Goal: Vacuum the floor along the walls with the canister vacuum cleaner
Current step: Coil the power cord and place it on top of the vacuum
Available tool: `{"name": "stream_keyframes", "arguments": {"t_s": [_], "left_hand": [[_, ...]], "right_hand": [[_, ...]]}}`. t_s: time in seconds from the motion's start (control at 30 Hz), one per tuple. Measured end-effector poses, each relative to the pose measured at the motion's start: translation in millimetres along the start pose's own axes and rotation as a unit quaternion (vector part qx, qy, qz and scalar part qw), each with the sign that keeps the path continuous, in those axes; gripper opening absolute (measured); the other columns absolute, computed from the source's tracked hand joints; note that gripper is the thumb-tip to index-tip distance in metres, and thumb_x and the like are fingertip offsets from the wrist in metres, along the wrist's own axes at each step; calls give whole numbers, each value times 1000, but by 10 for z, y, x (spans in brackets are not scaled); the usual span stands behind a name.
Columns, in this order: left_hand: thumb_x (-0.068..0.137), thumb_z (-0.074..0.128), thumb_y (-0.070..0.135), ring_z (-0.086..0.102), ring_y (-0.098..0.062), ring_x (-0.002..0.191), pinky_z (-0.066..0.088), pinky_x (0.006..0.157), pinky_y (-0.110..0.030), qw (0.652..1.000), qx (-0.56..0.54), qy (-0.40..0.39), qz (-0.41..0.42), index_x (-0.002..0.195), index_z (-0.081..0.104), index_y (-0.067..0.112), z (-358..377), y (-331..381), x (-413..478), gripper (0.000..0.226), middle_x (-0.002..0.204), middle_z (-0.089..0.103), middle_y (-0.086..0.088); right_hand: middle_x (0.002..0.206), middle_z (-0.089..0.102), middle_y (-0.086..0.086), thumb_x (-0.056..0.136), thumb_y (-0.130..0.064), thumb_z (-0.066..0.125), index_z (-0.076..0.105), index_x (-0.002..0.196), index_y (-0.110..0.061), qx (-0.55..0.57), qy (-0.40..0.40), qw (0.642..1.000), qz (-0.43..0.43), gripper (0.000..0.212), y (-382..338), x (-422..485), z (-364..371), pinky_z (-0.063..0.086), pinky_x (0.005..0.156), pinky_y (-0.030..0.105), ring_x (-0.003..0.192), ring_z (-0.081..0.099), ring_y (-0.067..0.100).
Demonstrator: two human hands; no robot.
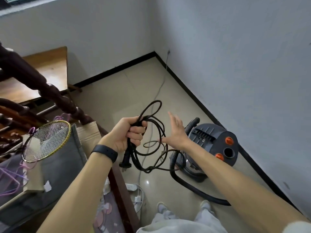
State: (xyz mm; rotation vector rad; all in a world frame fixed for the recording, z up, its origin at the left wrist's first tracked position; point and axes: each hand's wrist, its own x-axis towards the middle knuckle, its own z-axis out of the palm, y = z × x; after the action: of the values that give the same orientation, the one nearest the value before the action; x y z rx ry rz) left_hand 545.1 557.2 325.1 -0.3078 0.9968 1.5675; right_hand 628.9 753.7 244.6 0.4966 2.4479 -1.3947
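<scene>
The canister vacuum cleaner (212, 143), grey with a steel drum and orange knobs, stands on the tiled floor beside the right wall. Its black hose (188, 184) curves across the floor toward my feet. My left hand (129, 135) is shut on the coiled black power cord (156, 130), whose loops hang down. The plug (125, 161) dangles below my fist. My right hand (176, 132) is open with fingers spread, just right of the loops and in front of the vacuum. Whether it touches the cord is unclear.
A white power strip (133, 187) with a charger lies on the floor near my feet. A thin grey cable (158, 93) runs to the corner. On the left are a dark wooden frame (117, 182), a grey cushion, a badminton racket (47, 140), and a wooden table (45, 71).
</scene>
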Motion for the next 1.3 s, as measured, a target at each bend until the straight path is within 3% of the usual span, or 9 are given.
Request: {"name": "stream_keyframes", "arguments": {"t_s": [0.07,0.17,0.23,0.43,0.63,0.8,1.0,1.13,1.3], "left_hand": [[98,44,37,18,-1,33,15,37,-18,999,38,-25,-25,79,54,17,43,39,-82,29,46,29,13],[97,42,39,20,-1,33,16,36,-19,997,59,-39,0,79,52,17,84,105,-192,29,45,30,13],[96,42,40,20,-2,33,19,36,-19,998,28,-42,50,78,51,18,59,180,-279,29,44,31,13],[95,42,36,25,-2,32,19,39,-19,971,-86,36,218,75,49,20,-145,381,-482,27,45,30,12],[99,37,35,25,-5,35,22,40,-19,927,-180,64,322,73,51,19,-163,541,-486,34,47,30,11],[105,33,43,28,-6,41,29,48,-22,899,-156,154,379,77,53,21,-62,591,-287,40,54,36,11],[105,46,28,45,-13,51,41,53,-28,896,98,278,331,85,51,14,138,121,282,25,68,52,1],[105,46,23,55,-17,58,47,62,-31,886,301,205,288,75,54,12,272,-332,528,32,64,56,-1],[106,42,21,51,-12,52,43,54,-24,955,128,166,209,87,59,9,355,-481,617,29,61,54,1]], "right_hand": [[172,-5,4,85,-33,82,13,163,-39,-23,-10,1000,-8,104,-95,89,-52,15,125,47,157,0,31],[133,64,9,97,-46,66,70,116,-28,-46,-64,996,-38,27,-127,168,-52,43,105,38,127,55,29],[88,75,-7,102,-50,57,74,87,-24,-15,-95,995,-39,35,-30,138,11,50,85,28,89,70,11],[76,77,3,103,-56,49,72,91,-15,103,-38,994,8,48,413,-96,118,61,83,42,67,73,15],[64,71,-12,99,-65,47,71,73,-14,-20,-54,996,72,63,759,-417,64,42,68,23,61,62,-2],[84,70,0,107,-49,41,58,89,-15,-96,-60,988,106,43,1054,-538,94,46,70,32,85,67,22],[81,59,0,106,-45,46,46,89,-19,-200,-87,973,-72,31,272,-684,41,45,70,40,79,59,27],[94,59,8,111,-38,40,48,105,-18,-185,-143,964,-130,22,-395,-695,-162,43,77,38,86,58,27],[72,54,1,111,-45,34,51,87,-19,-90,-175,980,-43,39,-610,-649,-399,53,57,34,62,56,19]]}}
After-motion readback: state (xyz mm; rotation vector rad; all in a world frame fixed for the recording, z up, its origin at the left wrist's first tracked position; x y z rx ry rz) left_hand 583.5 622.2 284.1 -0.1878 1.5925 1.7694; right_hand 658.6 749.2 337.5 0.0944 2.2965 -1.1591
